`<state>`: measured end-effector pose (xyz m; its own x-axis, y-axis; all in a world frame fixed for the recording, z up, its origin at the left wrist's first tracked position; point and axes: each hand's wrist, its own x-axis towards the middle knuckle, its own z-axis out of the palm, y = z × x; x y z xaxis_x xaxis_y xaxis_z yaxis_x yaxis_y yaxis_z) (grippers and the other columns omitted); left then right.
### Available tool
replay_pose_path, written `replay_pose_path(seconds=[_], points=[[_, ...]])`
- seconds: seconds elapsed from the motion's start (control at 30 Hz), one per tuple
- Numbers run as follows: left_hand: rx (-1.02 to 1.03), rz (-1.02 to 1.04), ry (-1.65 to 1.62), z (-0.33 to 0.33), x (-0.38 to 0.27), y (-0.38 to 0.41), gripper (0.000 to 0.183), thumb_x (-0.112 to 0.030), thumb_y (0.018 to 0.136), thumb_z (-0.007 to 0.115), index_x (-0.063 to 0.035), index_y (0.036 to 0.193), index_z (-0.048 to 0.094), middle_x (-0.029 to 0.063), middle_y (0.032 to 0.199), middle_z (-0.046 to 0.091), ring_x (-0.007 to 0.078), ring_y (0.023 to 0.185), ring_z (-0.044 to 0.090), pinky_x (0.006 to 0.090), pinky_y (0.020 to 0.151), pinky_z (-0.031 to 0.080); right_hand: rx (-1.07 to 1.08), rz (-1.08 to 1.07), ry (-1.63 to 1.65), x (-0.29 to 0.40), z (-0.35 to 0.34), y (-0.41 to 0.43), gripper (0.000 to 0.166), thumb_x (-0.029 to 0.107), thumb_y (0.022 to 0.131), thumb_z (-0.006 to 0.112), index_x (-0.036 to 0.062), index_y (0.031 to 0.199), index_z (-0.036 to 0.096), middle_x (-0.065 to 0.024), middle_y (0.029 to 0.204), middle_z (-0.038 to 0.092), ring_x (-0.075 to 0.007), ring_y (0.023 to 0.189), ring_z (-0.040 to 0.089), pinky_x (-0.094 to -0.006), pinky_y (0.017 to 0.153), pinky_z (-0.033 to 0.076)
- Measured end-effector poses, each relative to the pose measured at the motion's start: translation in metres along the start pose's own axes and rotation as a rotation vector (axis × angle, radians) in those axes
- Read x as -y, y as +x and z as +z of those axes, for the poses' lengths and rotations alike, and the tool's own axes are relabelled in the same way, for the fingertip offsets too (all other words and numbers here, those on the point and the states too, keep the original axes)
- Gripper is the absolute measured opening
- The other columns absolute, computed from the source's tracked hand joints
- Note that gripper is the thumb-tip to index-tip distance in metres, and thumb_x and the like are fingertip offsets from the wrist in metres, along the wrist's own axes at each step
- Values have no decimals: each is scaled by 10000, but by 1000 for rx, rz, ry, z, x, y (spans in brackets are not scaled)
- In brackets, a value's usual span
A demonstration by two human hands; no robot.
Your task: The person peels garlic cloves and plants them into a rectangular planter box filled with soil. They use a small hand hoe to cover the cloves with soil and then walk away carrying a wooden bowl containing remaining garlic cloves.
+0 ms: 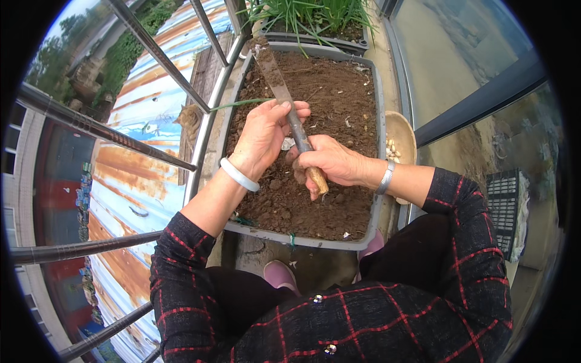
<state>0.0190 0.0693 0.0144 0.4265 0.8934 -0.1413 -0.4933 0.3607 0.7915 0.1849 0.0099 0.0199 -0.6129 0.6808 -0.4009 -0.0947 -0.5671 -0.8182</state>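
Observation:
A narrow hand trowel (296, 125) with a soil-caked metal blade and a wooden handle slants over a grey planter box (376, 149). My right hand (329, 159) is closed around its handle end. At the neck of the blade, my left hand (268, 131) has its thumb on the metal and its fingers behind it. Brown soil (338, 100) fills the box, with small pale scraps on top. Something whitish (288, 144) shows beneath the trowel between my hands; I cannot tell what it is. A thin green leaf (243, 103) runs left from my left hand towards the railing.
A tan bowl (406, 131) with several pale cloves stands right of the box, partly behind my right forearm. Leafy green plants (329, 16) grow in another planter beyond. Metal railing bars (150, 43) run along the left, with a cat (189, 121) outside. Window frames (481, 97) border the right.

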Motion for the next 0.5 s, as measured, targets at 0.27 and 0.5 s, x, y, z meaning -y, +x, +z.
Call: replay_pose_path(seconds=[0.27, 0.5], points=[[-208, 115, 585, -54, -38, -22, 278, -91, 951, 526, 69, 1178, 522, 138, 974, 667, 152, 833, 642, 254, 730, 519, -443, -336, -1143, 43, -46, 0, 308, 247, 836, 561, -41, 742, 507, -143, 567, 487, -261, 564, 566, -434, 576, 446], [-481, 448, 1163, -101, -36, -12, 303, -112, 934, 537, 42, 1194, 517, 154, 1127, 628, 228, 1051, 605, 328, 918, 472, -480, -611, -1736, 74, -73, 26, 187, 135, 840, 600, -13, 883, 495, -204, 632, 562, -407, 651, 592, -462, 617, 482]])
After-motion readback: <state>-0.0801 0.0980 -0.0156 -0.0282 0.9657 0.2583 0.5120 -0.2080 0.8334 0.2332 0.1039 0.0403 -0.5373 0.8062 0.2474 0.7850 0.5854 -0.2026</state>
